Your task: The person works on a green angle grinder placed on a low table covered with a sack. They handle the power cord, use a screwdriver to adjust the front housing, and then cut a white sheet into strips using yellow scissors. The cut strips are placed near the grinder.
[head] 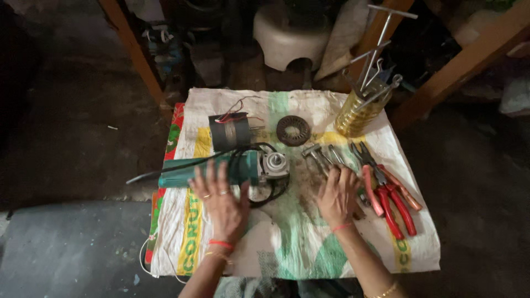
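left hand [221, 201] flat on green angle grinder [221, 170], fingers spread, unclamped | grinder axis 9-to-3, head at 3 | right hand [337, 194] fingers loosely apart over hand tools [323, 157] at 12

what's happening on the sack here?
A person works over a woven sack spread as a mat. Their left hand rests on a green angle grinder with its black cord looped beside it. The right hand lies on hand tools next to red-handled pliers. A ring-shaped metal part lies behind.
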